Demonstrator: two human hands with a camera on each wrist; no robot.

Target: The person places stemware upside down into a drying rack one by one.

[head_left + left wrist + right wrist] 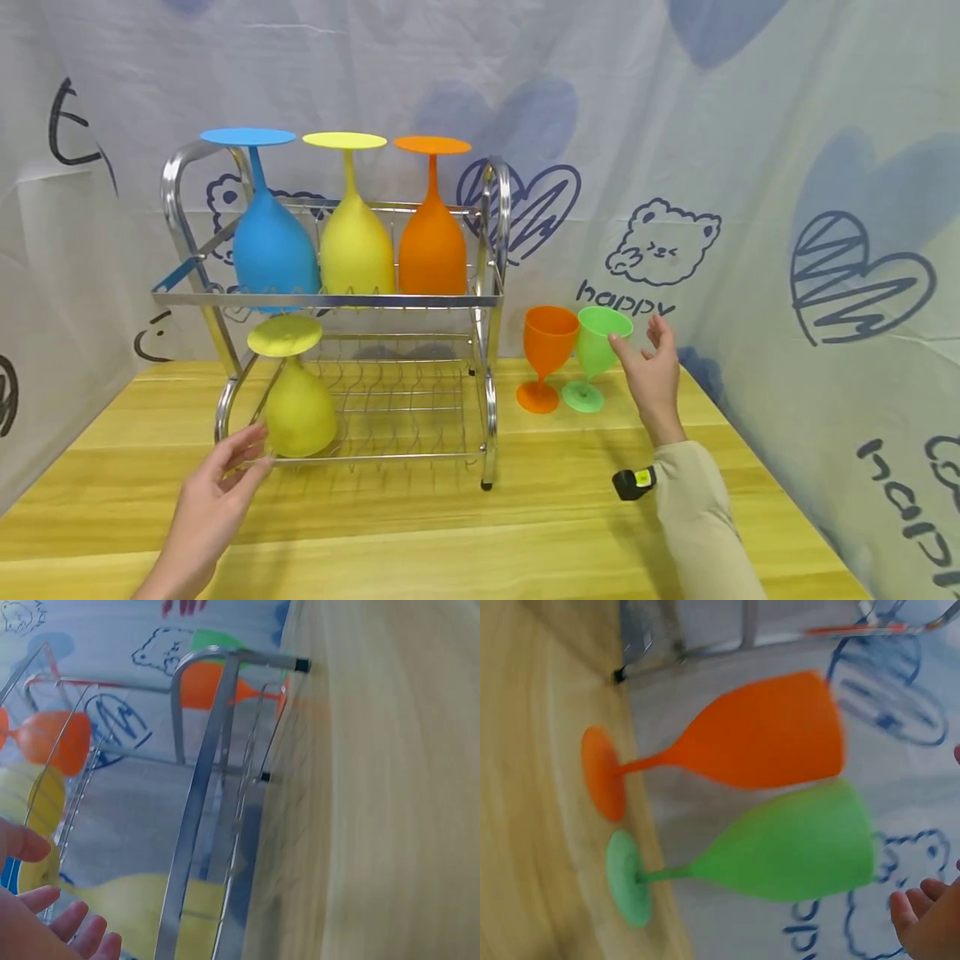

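A steel two-tier rack (491,250) stands on the wooden table (525,533). Upside down on its top tier are a blue goblet (273,246), a yellow goblet (356,246) and an orange goblet (431,250). One yellow-green goblet (298,404) (135,900) stands inverted at the left of the lower tier. My left hand (251,454) (45,915) hovers open just beside its bowl and holds nothing. To the right of the rack an orange goblet (547,342) (765,739) and a green goblet (597,342) (795,847) stand upright. My right hand (637,337) (922,907) is open, fingers spread next to the green bowl.
A printed cloth backdrop (750,167) closes in the back and both sides. The rest of the lower tier (397,400) is bare wire. Bare tabletop lies in front of the rack and the two upright goblets.
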